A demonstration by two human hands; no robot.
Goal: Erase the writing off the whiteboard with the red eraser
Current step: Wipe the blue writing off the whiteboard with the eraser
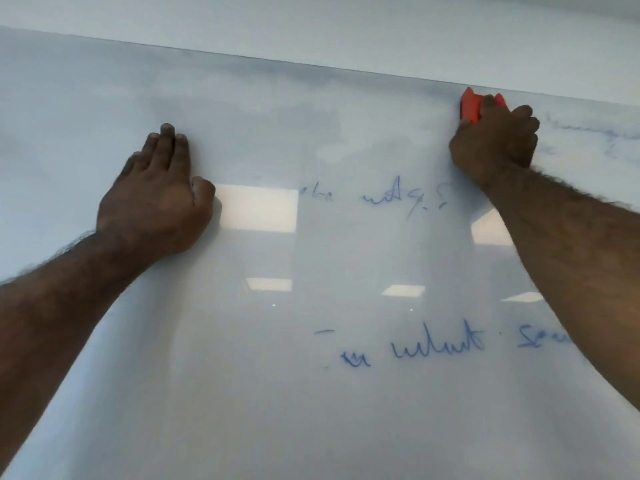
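Right hand: the right hand [493, 140] is seen at the upper right of the frame, fingers curled over the red eraser [471, 106], which is grasped and held against the whiteboard [242, 393]
Left hand: the left hand [157, 194] is laid flat on the board at the centre left, fingers straight and close together, pointing to the top of the frame, thumb tucked at the side; nothing is held
Forearms: both bare forearms are seen reaching in from the lower corners of the frame
Red eraser: found just under the board's upper edge at the upper right; two bright red, pointed ends are shown above the knuckles, the middle being covered by the fingers
Blue writing: one pale, partly wiped line [375, 199] is seen at centre, between the two hands; a stronger line [433, 344] is seen lower right, its end hidden behind the right forearm; faint smeared strokes [595, 133] are left at the far right, beside the eraser hand
Whiteboard surface: glossy and white, filling most of the frame; grey-blue smudged haze is spread across the upper part
Reflections: rectangular ceiling lights [256, 207] are mirrored in the gloss at centre and right
Room: a plain pale wall [346, 26] is seen above the board's top edge
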